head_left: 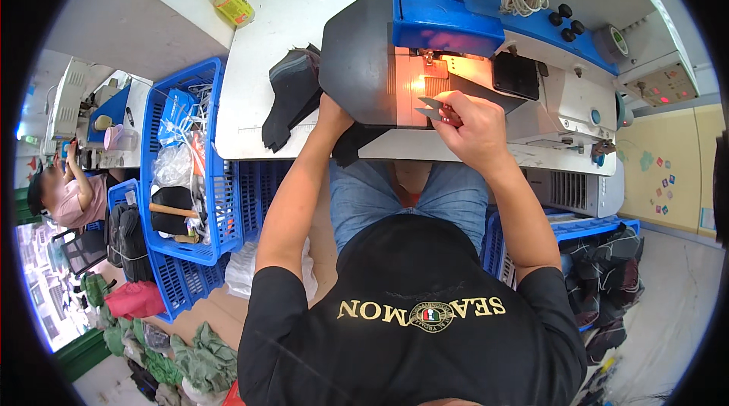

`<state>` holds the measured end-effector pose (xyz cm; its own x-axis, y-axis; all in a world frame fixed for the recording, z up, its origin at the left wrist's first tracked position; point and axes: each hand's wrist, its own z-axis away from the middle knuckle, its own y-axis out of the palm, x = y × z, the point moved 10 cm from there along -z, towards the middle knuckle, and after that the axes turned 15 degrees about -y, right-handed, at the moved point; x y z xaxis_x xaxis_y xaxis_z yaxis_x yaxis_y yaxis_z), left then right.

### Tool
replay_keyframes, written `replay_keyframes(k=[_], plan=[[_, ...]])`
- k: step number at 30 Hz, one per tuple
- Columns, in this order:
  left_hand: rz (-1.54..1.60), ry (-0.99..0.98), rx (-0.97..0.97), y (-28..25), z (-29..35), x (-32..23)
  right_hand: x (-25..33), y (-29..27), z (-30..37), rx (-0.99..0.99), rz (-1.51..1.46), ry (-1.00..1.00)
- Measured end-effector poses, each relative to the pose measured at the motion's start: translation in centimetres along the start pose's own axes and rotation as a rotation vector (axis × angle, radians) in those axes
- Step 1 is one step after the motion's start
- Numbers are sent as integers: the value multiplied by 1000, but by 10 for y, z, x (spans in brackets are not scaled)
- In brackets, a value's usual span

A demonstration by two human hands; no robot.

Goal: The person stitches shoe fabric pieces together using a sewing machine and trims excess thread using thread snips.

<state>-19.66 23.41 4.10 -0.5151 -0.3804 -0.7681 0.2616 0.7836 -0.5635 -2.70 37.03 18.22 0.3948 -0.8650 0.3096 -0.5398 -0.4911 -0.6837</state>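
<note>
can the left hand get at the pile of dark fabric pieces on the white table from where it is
Probably yes. The left hand rests on the dark piece at the sewing machine, and the pile of dark fabric pieces lies just to its left on the white table, with nothing visible between them.

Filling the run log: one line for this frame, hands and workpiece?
left hand: on dark fabric piece | right hand: holding small snips | sewing machine: lamp lit | blue crate: person's left

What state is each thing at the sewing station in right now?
Sewing machine: work lamp lit.
Dark fabric piece: lying flat under the machine head.
Snips: held in the right hand.
Left hand: resting on the fabric edge.
Yellow bottle: capped, lying tilted.
Blue crate: full.
</note>
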Motion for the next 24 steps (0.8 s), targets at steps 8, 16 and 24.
replay_keyframes(k=[8, 16, 24], plan=[[463, -403, -280, -52, 10, 38, -2, -6, 3, -26, 2, 10], [530, -36, -698, -149, 61, -35, -2, -8, 28, -52, -414, 270], [-227, 313, 27, -60, 35, -153, 9, 31, 50, 148, -543, 393]])
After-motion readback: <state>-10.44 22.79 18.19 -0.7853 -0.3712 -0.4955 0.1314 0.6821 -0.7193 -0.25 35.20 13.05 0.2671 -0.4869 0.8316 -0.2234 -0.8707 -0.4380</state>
